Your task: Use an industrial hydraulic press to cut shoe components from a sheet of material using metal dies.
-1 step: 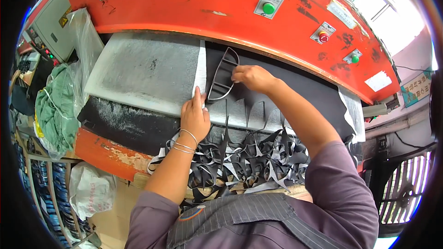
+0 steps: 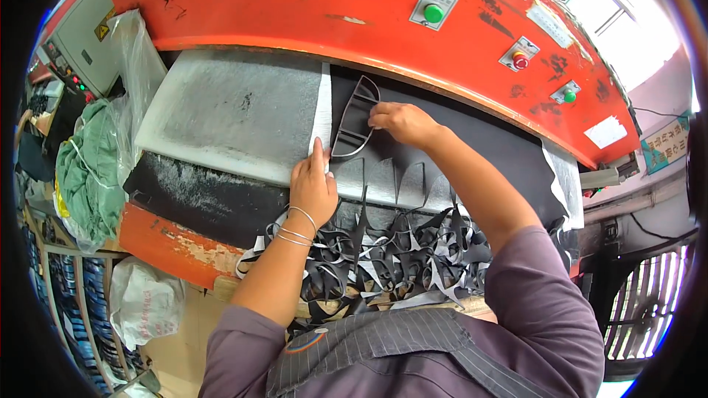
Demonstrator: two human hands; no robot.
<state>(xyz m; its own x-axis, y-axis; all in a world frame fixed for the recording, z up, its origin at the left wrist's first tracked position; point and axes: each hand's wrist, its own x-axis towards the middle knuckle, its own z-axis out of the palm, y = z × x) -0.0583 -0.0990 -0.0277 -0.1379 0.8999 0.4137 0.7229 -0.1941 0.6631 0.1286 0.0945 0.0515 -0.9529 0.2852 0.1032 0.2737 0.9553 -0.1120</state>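
Observation:
A half-moon cutting die (image 2: 355,134) with thin metal walls and crossbars lies on a black sheet of material (image 2: 472,129), close to its left edge. My right hand (image 2: 402,122) grips the die's curved side, fingers closed around the rim. A strip of the sheet's white underside (image 2: 321,107) shows along that left edge. My left hand (image 2: 313,186) rests at the lower end of this strip, index finger stretched out along it, just left of the die's lower corner. Beneath the sheet is a worn grey-white cutting pad (image 2: 228,103).
An orange press beam (image 2: 310,18) spans the far side, carrying green buttons (image 2: 433,13) and a red one (image 2: 520,61). Tangled black offcuts (image 2: 398,258) hang at the near edge. Left are a green cloth bundle (image 2: 92,169), a white bag (image 2: 147,302) and a rack (image 2: 77,309).
Almost nothing differs. The die appears to sit slightly flatter and its lower end a little farther up; both hands keep their places.

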